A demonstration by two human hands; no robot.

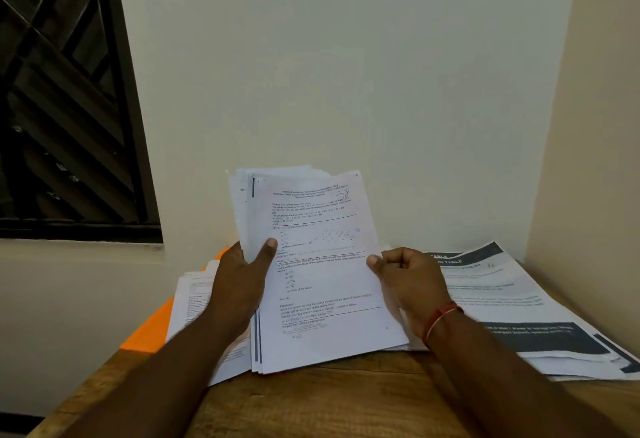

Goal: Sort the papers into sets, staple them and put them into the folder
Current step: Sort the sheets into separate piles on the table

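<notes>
A thick sheaf of printed papers (318,264) is held up, tilted, over the wooden table (329,399). My left hand (242,278) grips its left edge, thumb on the front page. My right hand (405,281) pinches the top sheet's right edge between thumb and curled fingers. An orange folder (149,330) lies flat at the left, partly under a small pile of printed sheets (194,299). Another pile with dark header bands (519,306) lies at the right. No stapler shows.
The table stands in a corner, with a pale wall behind and another at the right. A dark louvred window (65,98) is at the upper left. Bare wood shows near the table's front edge.
</notes>
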